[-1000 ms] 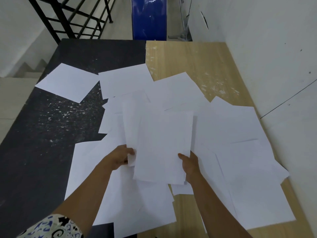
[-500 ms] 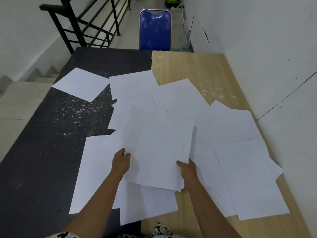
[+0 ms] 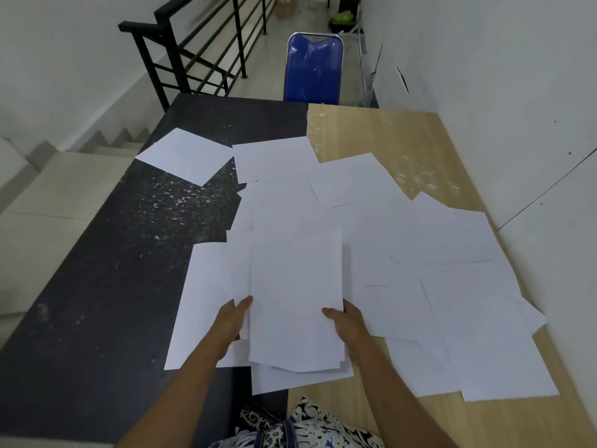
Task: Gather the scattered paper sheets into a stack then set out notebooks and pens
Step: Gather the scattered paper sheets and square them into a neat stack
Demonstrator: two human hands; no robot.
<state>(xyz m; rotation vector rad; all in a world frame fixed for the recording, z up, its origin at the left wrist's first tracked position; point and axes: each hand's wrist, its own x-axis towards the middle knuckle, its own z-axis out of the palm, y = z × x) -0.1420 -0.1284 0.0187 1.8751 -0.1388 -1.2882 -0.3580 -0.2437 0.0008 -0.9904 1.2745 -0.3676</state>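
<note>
White paper covers most of the table point(image 3: 97, 318), whose top is split in two — a black speckled half toward nine o'clock and a pale wood-grain half toward three. The person stands at the six o'clock edge with both bare forearms stretched forward, and between the hands is a small stack of sheets point(image 3: 295, 299), its lower edges uneven so that a few corners stick out below. The left hand point(image 3: 232, 321) grips the stack's left edge, thumb on top near the corner and fingers curled out of sight underneath. The right hand point(image 3: 350, 324) grips the right edge the same way, thumb laid over the top sheet and fingers tucked below. The stack sits over the seam between the two halves, near the person, on top of other loose sheets.

Around it the scattered sheets point(image 3: 452, 253) overlap in a wide drift running from the centre out toward four o'clock, where several lie close to the wall-side edge. One single sheet point(image 3: 185, 156) lies apart on the black half at about eleven o'clock, tilted. At twelve o'clock, beyond the far edge, stands a blue chair point(image 3: 313, 69) with a metal frame; a black stair railing point(image 3: 193, 50) rises at about eleven — steps descend beside it.
</note>
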